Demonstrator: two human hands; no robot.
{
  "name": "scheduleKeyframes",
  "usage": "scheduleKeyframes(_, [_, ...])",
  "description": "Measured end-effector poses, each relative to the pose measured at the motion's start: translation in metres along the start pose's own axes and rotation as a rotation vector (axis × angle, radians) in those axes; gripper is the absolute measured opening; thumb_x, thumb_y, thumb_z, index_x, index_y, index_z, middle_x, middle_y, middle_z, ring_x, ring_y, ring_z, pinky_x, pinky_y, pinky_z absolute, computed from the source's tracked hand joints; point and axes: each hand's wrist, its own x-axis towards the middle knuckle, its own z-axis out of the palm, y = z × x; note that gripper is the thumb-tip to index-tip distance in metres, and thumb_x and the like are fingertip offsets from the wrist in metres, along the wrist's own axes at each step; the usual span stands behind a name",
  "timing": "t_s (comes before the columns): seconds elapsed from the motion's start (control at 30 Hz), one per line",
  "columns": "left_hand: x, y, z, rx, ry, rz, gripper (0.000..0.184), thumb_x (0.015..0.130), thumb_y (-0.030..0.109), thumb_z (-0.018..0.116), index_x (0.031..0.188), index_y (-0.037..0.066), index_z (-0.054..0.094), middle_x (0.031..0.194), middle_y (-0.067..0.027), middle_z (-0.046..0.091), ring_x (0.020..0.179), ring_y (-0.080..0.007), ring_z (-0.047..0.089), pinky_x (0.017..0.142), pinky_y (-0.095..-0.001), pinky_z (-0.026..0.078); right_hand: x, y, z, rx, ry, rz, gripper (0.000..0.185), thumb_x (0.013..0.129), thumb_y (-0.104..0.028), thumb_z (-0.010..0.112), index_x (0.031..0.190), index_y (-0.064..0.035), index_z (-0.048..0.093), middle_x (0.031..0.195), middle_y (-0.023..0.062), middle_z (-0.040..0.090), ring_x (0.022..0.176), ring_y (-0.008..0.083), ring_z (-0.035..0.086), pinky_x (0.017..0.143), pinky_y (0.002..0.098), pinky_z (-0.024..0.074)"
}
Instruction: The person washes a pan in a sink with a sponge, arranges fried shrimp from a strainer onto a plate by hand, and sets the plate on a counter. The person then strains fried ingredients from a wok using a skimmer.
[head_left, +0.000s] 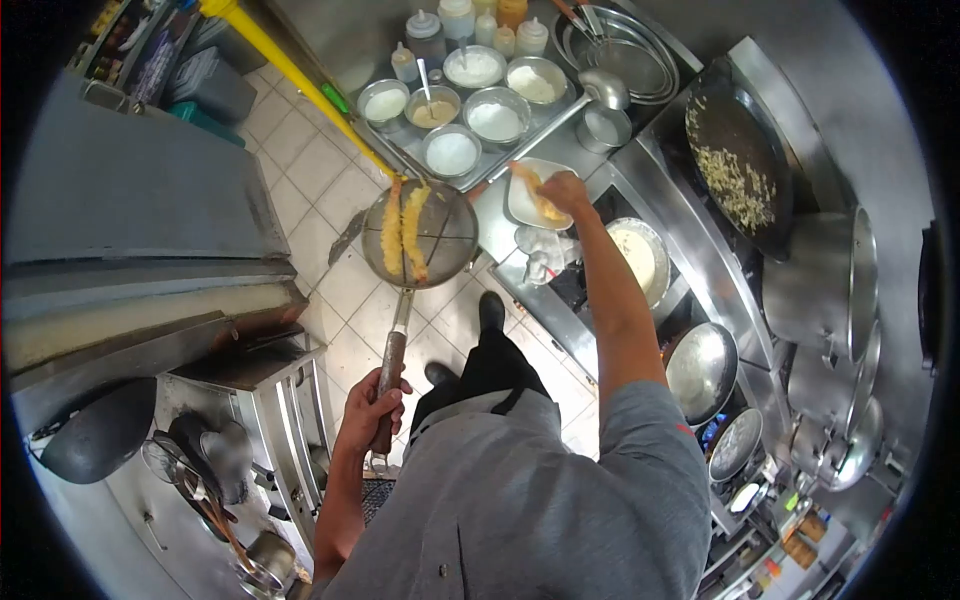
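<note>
My left hand [375, 407] is wrapped round the wooden handle of a round mesh strainer [443, 235], held out over the floor. Two long battered, fried pieces that look like tempura shrimp [412, 232] lie side by side in its mesh. Over at the counter, my right hand [565, 192] is closed on another fried shrimp [541, 198] at a white bowl [524, 210]. Whether that piece rests on the bowl or hangs just above it, I cannot tell. A crumpled white cloth [545, 250] lies just below the bowl.
A metal tray [465, 170] carries several bowls of white powder or sauce, with squeeze bottles [427, 38] behind. On the stove stand a pan of pale liquid [640, 262], other pans [701, 372] and a large wok [740, 165]. A ladle [603, 88] lies across the tray's edge.
</note>
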Motion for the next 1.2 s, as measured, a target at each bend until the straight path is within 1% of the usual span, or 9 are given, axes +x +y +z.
scheduleKeyframes(0.2, [-0.014, -0.005, -0.014, -0.067, 0.019, 0.033, 0.046, 0.089, 0.011, 0.066, 0.128, -0.003, 0.046, 0.097, -0.0083, 0.058, 0.061, -0.0099, 0.053, 0.046, -0.0239, 0.047, -0.096, -0.023, -0.041, 0.149, 0.355, 0.091, 0.03, 0.079, -0.029, 0.068, 0.094, -0.0028, 0.069, 0.077, 0.0181, 0.069, 0.083, 0.0351, 0.067, 0.076, 0.0447, 0.0521])
scheduleKeyframes(0.27, [-0.022, -0.012, -0.021, -0.097, 0.019, 0.045, 0.045, 0.089, 0.012, 0.066, 0.127, -0.002, 0.047, 0.098, -0.0087, 0.059, 0.061, -0.0099, 0.053, 0.046, -0.0237, 0.047, -0.138, -0.026, -0.005, 0.105, 0.277, 0.179, 0.026, 0.081, -0.019, 0.064, 0.1, -0.0011, 0.066, 0.09, 0.0193, 0.069, 0.086, 0.0378, 0.066, 0.074, 0.045, 0.0528])
scheduleKeyframes(0.43, [-0.046, -0.022, -0.044, -0.062, 0.031, 0.033, 0.04, 0.09, 0.01, 0.063, 0.125, -0.003, 0.049, 0.099, -0.008, 0.06, 0.062, -0.0087, 0.054, 0.047, -0.0237, 0.049, -0.17, 0.023, 0.118, -0.516, 0.319, -0.26, 0.04, 0.083, -0.026, 0.063, 0.114, 0.0002, 0.061, 0.12, 0.023, 0.059, 0.104, 0.0418, 0.06, 0.089, 0.0484, 0.0496])
scheduleKeyframes(0.5, [-0.058, -0.019, -0.045, -0.079, 0.044, 0.08, 0.042, 0.089, 0.012, 0.065, 0.124, -0.003, 0.049, 0.098, -0.0073, 0.06, 0.063, -0.0077, 0.053, 0.047, -0.0227, 0.049, -0.181, -0.056, 0.046, -0.323, -0.135, 0.095, 0.049, 0.086, -0.033, 0.062, 0.121, 0.0002, 0.059, 0.116, 0.0233, 0.06, 0.103, 0.0378, 0.062, 0.091, 0.0441, 0.0509])
scheduleKeyframes(0.57, [-0.07, -0.026, -0.053, -0.073, 0.035, 0.101, 0.042, 0.088, 0.014, 0.066, 0.123, -0.002, 0.049, 0.098, -0.0069, 0.06, 0.063, -0.0074, 0.053, 0.048, -0.0222, 0.049, -0.192, -0.08, 0.035, -0.116, 0.221, -0.185, 0.039, 0.087, -0.026, 0.062, 0.113, 0.0021, 0.063, 0.109, 0.0248, 0.063, 0.098, 0.0378, 0.064, 0.086, 0.0443, 0.0511])
scheduleKeyframes(0.7, [-0.09, -0.042, -0.071, -0.068, 0.029, 0.136, 0.039, 0.088, 0.014, 0.066, 0.12, -0.002, 0.05, 0.098, -0.0067, 0.06, 0.063, -0.0075, 0.052, 0.048, -0.0223, 0.05, -0.228, -0.209, 0.003, 0.337, 0.046, -0.29, 0.032, 0.086, -0.019, 0.065, 0.112, -0.0006, 0.064, 0.099, 0.0179, 0.068, 0.085, 0.0288, 0.068, 0.076, 0.0376, 0.0527])
scheduleKeyframes(0.83, [-0.108, -0.06, -0.091, -0.02, -0.006, 0.134, 0.035, 0.087, 0.014, 0.067, 0.116, -0.002, 0.052, 0.095, -0.0059, 0.06, 0.064, -0.0071, 0.053, 0.049, -0.0218, 0.05, -0.251, -0.293, 0.022, 0.053, -0.006, -0.664, 0.027, 0.086, -0.024, 0.063, 0.098, 0.0002, 0.067, 0.093, 0.0197, 0.07, 0.086, 0.0344, 0.068, 0.074, 0.0453, 0.0538])
scheduleKeyframes(1.03, [-0.13, -0.067, -0.093, 0.012, 0.022, 0.188, 0.032, 0.088, 0.013, 0.067, 0.114, -0.001, 0.053, 0.091, -0.0045, 0.061, 0.063, -0.0067, 0.054, 0.051, -0.0223, 0.049, -0.248, -0.342, 0.085, 0.052, 0.015, -0.286, 0.048, 0.078, -0.047, 0.068, 0.09, -0.0011, 0.07, 0.085, 0.0218, 0.07, 0.085, 0.0386, 0.068, 0.077, 0.0451, 0.0528])
scheduleKeyframes(1.2, [-0.136, -0.074, -0.097, 0.071, 0.025, 0.145, 0.036, 0.09, 0.011, 0.066, 0.12, -0.001, 0.051, 0.095, -0.0047, 0.063, 0.064, -0.0074, 0.055, 0.054, -0.0246, 0.05, -0.251, -0.354, 0.108, 0.19, -0.068, -0.129, 0.057, 0.074, -0.052, 0.071, 0.087, 0.0033, 0.071, 0.082, 0.0241, 0.069, 0.084, 0.0383, 0.069, 0.076, 0.0443, 0.0528])
